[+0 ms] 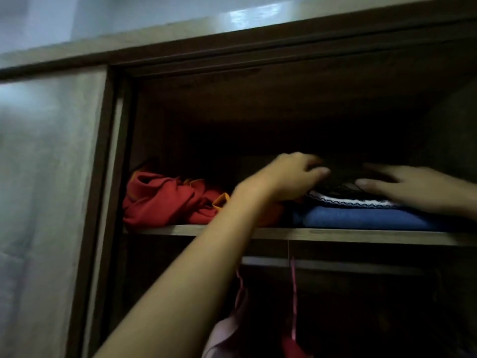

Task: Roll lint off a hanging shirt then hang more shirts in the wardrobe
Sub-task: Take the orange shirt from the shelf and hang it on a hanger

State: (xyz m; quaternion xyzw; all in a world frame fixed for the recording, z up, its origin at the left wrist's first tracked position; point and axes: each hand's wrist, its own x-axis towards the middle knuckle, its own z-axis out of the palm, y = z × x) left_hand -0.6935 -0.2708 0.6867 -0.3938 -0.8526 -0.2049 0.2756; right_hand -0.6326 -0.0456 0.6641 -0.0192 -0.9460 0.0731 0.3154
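Observation:
Both my hands reach onto the upper wardrobe shelf [335, 235]. A folded stack lies there: a dark garment [338, 186] on top, a white-trimmed piece [361, 201] under it, and a blue folded garment [361, 218] at the bottom. My left hand [286, 177] grips the dark garment's left side with curled fingers. My right hand [413, 187] lies flat on the top of the stack, fingers straight. Below the shelf, a rail [335, 264] carries pink hangers [293, 293] with a pale pink shirt [227, 332] and a red one [291, 347].
A crumpled red and orange cloth [165, 200] sits at the shelf's left end. A sliding wardrobe door [46, 202] with a pale panel covers the left. The shelf's back is dark and hard to read. The wardrobe's right wall [454, 130] stands close to my right hand.

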